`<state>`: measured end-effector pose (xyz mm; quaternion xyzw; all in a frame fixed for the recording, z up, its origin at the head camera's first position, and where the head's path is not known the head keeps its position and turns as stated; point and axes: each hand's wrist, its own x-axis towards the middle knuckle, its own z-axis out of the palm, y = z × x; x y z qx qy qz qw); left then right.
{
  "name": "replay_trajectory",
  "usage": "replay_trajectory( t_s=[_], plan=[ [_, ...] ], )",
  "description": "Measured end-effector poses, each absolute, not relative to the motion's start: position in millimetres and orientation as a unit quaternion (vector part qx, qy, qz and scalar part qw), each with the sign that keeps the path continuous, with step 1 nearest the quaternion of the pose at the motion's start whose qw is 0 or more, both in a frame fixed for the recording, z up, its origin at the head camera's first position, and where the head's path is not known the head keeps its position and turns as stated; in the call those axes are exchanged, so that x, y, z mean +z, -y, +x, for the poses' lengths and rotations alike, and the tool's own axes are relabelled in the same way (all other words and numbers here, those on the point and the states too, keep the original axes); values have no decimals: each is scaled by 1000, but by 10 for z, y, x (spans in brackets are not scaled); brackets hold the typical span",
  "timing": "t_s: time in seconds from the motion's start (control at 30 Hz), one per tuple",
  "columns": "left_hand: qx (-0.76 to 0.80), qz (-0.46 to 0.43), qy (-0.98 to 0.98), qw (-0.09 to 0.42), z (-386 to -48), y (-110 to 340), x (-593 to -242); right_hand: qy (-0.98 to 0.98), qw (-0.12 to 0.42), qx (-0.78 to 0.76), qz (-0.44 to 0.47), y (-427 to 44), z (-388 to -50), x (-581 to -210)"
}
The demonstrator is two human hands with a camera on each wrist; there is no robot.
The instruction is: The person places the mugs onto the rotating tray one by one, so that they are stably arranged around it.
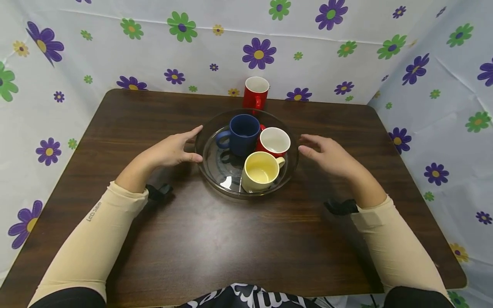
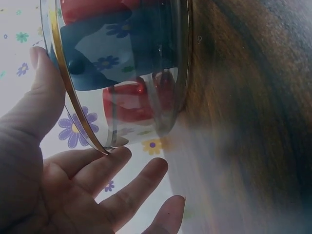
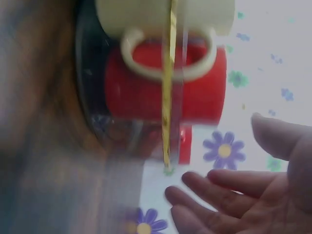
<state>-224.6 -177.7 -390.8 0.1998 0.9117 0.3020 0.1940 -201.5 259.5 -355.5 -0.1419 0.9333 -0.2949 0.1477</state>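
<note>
A round clear glass bowl [image 1: 213, 167] with a gold-edged rim stands on the table. Inside it are a blue mug [image 1: 245, 143], a red mug with a white inside [image 1: 275, 140] and a yellow mug [image 1: 260, 170], all upright. My left hand [image 1: 165, 149] is at the bowl's left rim, thumb and fingers spread; the left wrist view shows the thumb and a fingertip [image 2: 119, 153] by the gold rim [image 2: 73, 92]. On the other side, my right hand [image 1: 329, 156] hovers just off the bowl with fingers extended, holding nothing, as the right wrist view also shows.
Another red mug [image 1: 256, 97] stands behind the bowl near the table's back edge. The dark wooden table [image 1: 231, 248] is bordered by a flowered white curtain [image 1: 215, 55] at the back and sides. A black strap [image 1: 158, 192] hangs at the left wrist.
</note>
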Motion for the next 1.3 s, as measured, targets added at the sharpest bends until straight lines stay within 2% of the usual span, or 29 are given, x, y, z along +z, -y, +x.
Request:
replay_trajectory(
  t_s=[0.27,0.7,0.93,1.1,1.3],
  plan=[
    [309,201,-910,193,-2247,1802,-3951,-860,203,-465,-54,-2597,-2751,-3573],
    [317,188,-908,197,-2246,1803,-3980,-886,220,-399,-83,-2204,-3563,-3769],
    [328,183,-905,199,-2219,1787,-3957,-869,275,-396,-113,-2037,-3800,-3777],
    [325,183,-907,196,-2216,1770,-3948,-861,320,-368,-145,-2063,-3908,-3755],
    [331,180,-905,198,-2194,1796,-3980,-835,349,-393,-161,-2125,-4040,-3707]
  ],
)
